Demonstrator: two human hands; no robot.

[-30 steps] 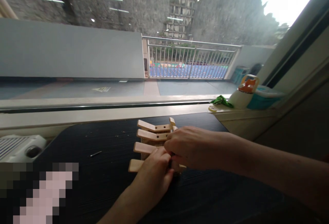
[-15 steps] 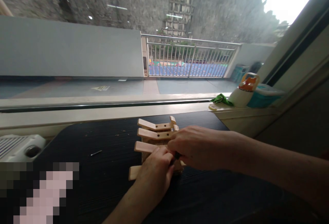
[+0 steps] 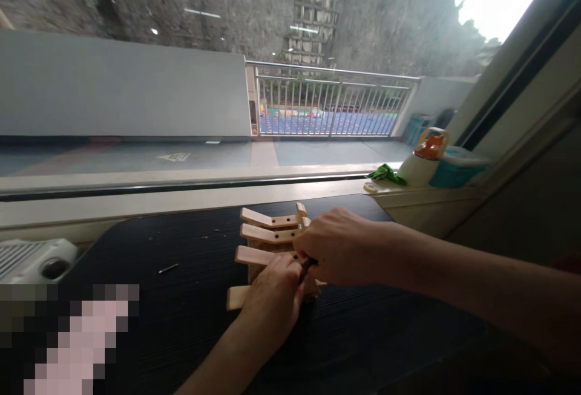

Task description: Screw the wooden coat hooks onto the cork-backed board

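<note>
On the black table, a small wooden piece (image 3: 261,233) has several pale, bent slats with dark holes over a rougher brown body. My left hand (image 3: 275,286) is closed over its near slats, the fingers curled at the side by my right hand. Fingers bent into a fist, my right hand (image 3: 333,244) grips a small dark tool (image 3: 307,264) over the piece's right side. The tool's inner end reaches my left fingertips; its full shape is hidden by both hands.
A thin metal pin or nail (image 3: 168,268) lies on the black table (image 3: 190,322) to the left. Behind runs a white window sill (image 3: 204,204) with a green cloth (image 3: 385,173), a white jug (image 3: 420,165) and a teal container (image 3: 458,168). A white appliance (image 3: 36,259) stands at left.
The view has shifted slightly. My right hand has turned and risen a little, showing more of the dark tool and a hole in the third slat. My left hand stays on the wooden piece.
</note>
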